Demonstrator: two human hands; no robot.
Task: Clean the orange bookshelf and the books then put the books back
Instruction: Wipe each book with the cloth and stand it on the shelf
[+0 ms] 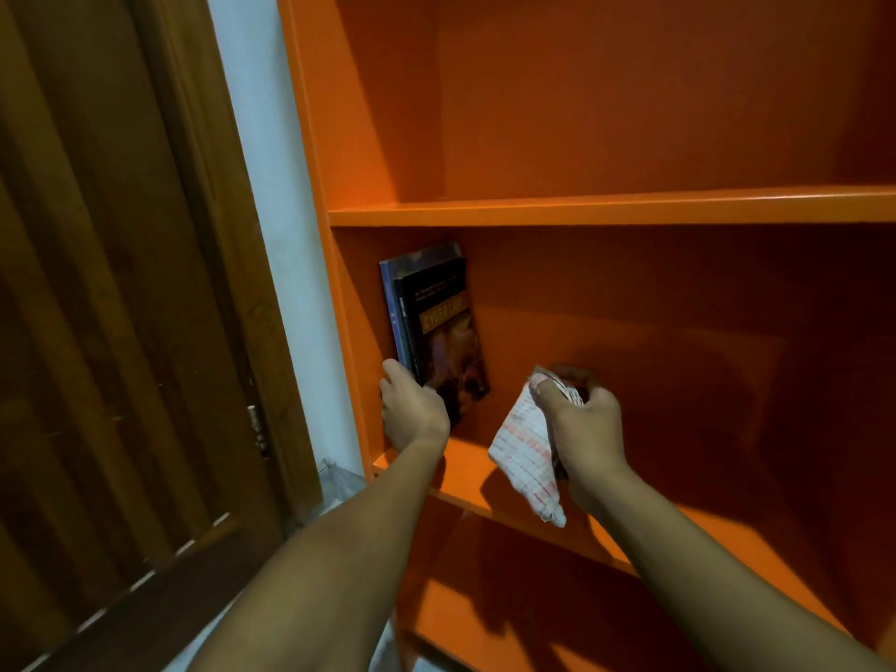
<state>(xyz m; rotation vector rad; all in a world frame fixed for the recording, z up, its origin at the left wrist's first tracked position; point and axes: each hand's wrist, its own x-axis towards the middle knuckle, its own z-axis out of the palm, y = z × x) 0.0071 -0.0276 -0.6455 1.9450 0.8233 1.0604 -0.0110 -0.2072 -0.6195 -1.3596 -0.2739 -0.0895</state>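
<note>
The orange bookshelf [606, 211] fills the right of the view. Two books stand upright against its left wall on the middle shelf: a dark one with an orange title band [446, 332] and a blue one [390, 303] behind it. My left hand [412, 412] grips the lower spines of these books. My right hand [584, 419] holds a white cloth with red checks [526, 453] bunched in its fingers, hanging just above the shelf board to the right of the books.
A brown wooden door [121, 308] stands at the left, with a strip of pale wall [271, 186] between it and the bookshelf. The upper shelf [630, 114] and the lower shelf [557, 623] hold nothing in view.
</note>
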